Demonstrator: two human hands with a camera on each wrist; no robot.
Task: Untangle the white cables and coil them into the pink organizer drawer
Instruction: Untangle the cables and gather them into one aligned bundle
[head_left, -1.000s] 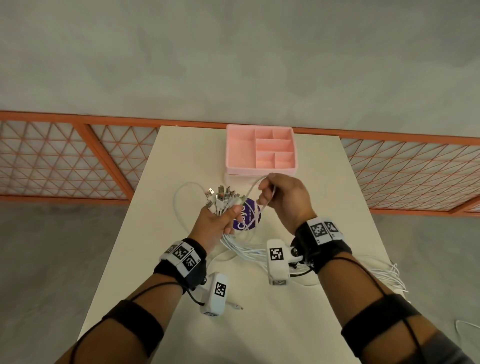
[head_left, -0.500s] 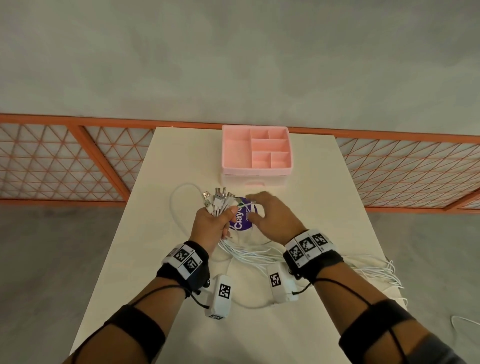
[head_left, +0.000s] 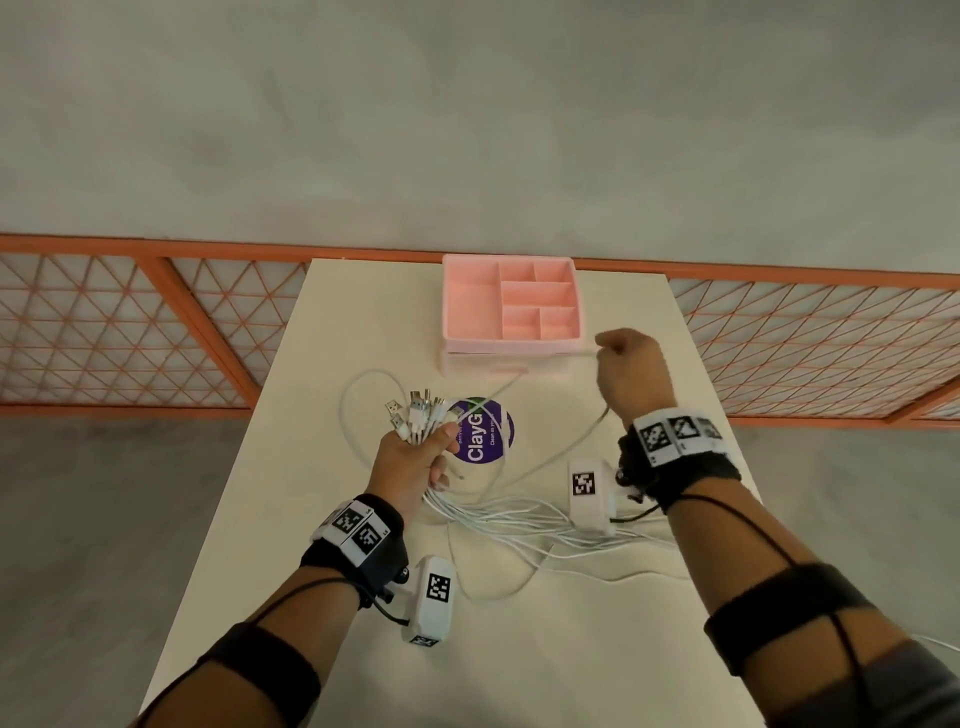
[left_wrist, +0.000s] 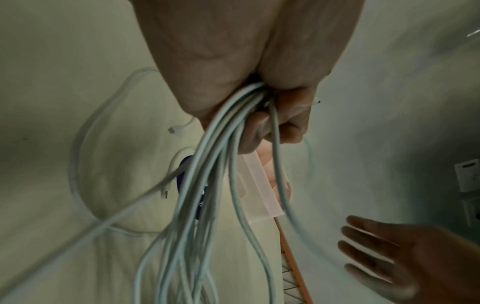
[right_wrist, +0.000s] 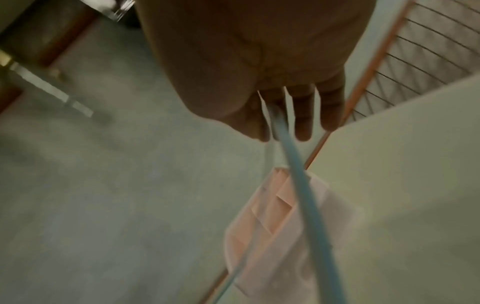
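My left hand (head_left: 434, 447) grips a bundle of white cables (head_left: 415, 415) near their plug ends, which stick up above the fist. In the left wrist view the cables (left_wrist: 207, 185) hang out of the curled fingers (left_wrist: 283, 123). My right hand (head_left: 615, 351) is raised to the right of the pink organizer (head_left: 470, 312) and pinches one white cable (head_left: 519, 382), which runs slanting back to the left hand. The right wrist view shows this cable (right_wrist: 298, 168) leaving the fingers (right_wrist: 302, 115) above the organizer (right_wrist: 275, 216). The organizer's drawer front is shut.
The loose lengths of cable (head_left: 519, 519) lie spread over the cream table (head_left: 337, 322) between my forearms and trail toward its right edge. A round purple sticker (head_left: 491, 431) lies in front of the organizer. An orange mesh railing (head_left: 156, 332) runs behind the table.
My right hand left the purple sticker and rose up and to the right, drawing one cable out of the bundle. The left hand kept its grip in place.
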